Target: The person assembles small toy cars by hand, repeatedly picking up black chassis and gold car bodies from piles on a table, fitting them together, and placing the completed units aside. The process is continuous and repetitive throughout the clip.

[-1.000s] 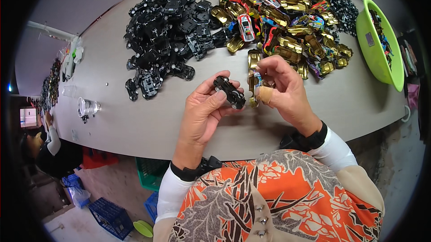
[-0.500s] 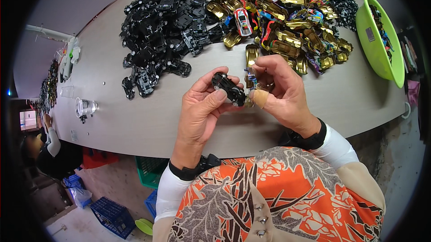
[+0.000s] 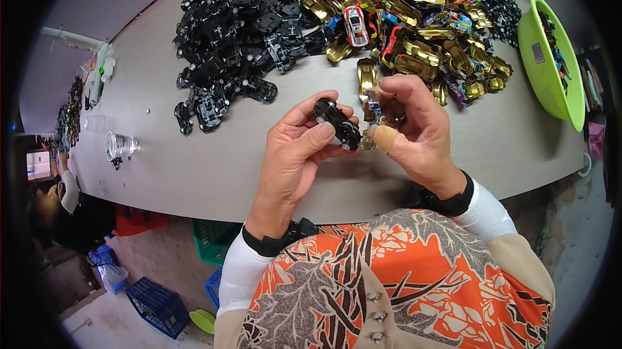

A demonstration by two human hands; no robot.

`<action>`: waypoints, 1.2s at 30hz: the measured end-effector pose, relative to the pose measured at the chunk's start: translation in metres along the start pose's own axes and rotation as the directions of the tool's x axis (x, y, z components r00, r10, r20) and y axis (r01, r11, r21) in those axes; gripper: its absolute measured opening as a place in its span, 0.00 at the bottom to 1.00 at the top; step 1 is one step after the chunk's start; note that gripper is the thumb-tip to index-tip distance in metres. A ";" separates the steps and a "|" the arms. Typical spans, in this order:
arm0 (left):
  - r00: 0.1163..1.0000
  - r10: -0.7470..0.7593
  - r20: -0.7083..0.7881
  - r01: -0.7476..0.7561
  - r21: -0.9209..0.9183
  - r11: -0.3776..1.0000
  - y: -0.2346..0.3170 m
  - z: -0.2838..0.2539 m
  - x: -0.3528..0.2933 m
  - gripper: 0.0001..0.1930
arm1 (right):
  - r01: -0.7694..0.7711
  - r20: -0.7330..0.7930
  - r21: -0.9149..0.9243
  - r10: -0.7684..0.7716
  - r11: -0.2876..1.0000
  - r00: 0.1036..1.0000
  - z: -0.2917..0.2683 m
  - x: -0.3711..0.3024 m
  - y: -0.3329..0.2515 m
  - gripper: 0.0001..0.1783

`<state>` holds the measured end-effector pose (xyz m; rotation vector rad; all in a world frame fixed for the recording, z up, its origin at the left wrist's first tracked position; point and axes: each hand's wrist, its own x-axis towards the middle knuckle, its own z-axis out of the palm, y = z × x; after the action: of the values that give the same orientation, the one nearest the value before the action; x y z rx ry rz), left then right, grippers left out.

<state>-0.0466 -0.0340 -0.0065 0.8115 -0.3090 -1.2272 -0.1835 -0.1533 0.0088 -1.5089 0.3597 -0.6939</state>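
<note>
My left hand is closed around a black toy car chassis with small wheels, tilted with one end toward my right hand. My right hand pinches a shiny gold and blue toy car body, mostly hidden behind the fingers. A tan wrap covers the right thumb. Just beyond those fingers is a gold car body; whether it touches the held piece is unclear. Both hands hover over the near part of the table, close together, the chassis almost meeting the right fingertips.
A heap of black chassis lies far left on the table, beside gold and coloured car bodies. A green basin stands at right. Clear plastic cups sit at left. Another person works at far left.
My left hand and the chassis have moved slightly right and up, and the chassis is tilted more steeply. My right hand has shifted a little right, still pinching the piece.
</note>
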 end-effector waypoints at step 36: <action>0.990 0.131 -0.047 -0.118 0.215 0.969 -0.009 0.010 -0.008 0.18 | 0.177 0.192 -0.309 -0.121 0.934 0.974 0.004 0.004 0.000 0.18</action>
<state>-0.0623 -0.0312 -0.0044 0.9970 -0.4399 -1.0612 -0.1778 -0.1530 0.0104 -1.9126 0.2367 -0.6395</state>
